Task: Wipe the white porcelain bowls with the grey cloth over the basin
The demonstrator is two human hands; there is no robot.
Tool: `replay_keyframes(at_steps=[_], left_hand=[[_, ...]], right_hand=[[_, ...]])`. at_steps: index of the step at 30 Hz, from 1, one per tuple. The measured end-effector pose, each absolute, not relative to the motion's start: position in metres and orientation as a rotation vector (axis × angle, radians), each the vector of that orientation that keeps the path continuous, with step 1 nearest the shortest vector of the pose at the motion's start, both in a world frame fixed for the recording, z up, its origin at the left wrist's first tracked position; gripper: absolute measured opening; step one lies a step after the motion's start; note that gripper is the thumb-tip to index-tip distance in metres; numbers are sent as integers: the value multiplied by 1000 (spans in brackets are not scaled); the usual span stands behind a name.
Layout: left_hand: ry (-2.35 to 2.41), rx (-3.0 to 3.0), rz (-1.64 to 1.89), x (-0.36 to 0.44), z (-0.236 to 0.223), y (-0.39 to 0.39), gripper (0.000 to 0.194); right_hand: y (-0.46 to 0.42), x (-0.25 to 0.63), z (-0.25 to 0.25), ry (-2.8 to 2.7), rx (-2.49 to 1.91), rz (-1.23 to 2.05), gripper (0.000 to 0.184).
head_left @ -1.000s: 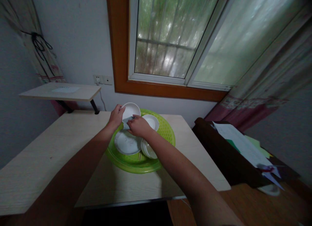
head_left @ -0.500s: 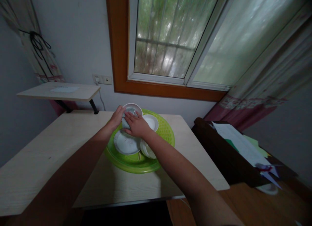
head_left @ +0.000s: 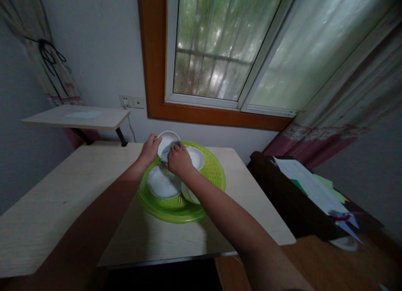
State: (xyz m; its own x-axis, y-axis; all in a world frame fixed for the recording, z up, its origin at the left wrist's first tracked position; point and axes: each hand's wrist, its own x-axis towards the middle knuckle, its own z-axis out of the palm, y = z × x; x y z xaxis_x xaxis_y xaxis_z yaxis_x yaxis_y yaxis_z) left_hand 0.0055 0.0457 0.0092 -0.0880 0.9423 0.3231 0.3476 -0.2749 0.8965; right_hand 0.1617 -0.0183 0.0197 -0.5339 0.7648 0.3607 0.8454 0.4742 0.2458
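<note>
My left hand (head_left: 150, 150) grips the left rim of a white bowl (head_left: 167, 139), tilted so that its inside faces me. Bunched in my right hand (head_left: 180, 159) is a grey-blue cloth (head_left: 166, 153), pressed against the bowl's lower inside. Both hands are over a round green tray (head_left: 180, 216). On that tray lie a white plate (head_left: 163, 183) with greyish marks, a white dish (head_left: 196, 158) behind my right wrist, and another pale bowl (head_left: 189, 195) partly hidden by my right forearm. The tips of chopsticks (head_left: 180, 200) show between plate and bowl.
The tray stands on a light wooden table (head_left: 122, 240). A small raised shelf (head_left: 78, 119) with a paper on it is at the left. Behind is a wall with a socket (head_left: 132, 102) and a window; a dark brown piece of furniture (head_left: 266, 182) bearing papers is at the right.
My right hand has gone from flat, spread fingers on the cloth to a bunched grip on it, shifting slightly right and down. More of the bowl's inside now shows.
</note>
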Motion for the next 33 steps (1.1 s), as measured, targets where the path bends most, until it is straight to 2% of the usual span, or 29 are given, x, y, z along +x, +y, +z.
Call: replay_keyframes(at_steps=[3,6,16,27,33], left_hand=[[1456,1631,1390,5,11,44,23],[1464,1655,1386,5,11,44,23],[1363,1641,1433,1,-1,56,23],[1126,1672,1300,10,0,54,22],[1164,1680,1295,13,3,47,23]], right_hand=[[-19,162,20,-2607,-1327,-530,47],[-18,166,18,-2695,-1267,-413,45],[-14,179,10,-2729,-997,-202,79],[-20,172,6,-2596,-1163,-382,82],[-16,171,3,-2482,-1316,-459,87]])
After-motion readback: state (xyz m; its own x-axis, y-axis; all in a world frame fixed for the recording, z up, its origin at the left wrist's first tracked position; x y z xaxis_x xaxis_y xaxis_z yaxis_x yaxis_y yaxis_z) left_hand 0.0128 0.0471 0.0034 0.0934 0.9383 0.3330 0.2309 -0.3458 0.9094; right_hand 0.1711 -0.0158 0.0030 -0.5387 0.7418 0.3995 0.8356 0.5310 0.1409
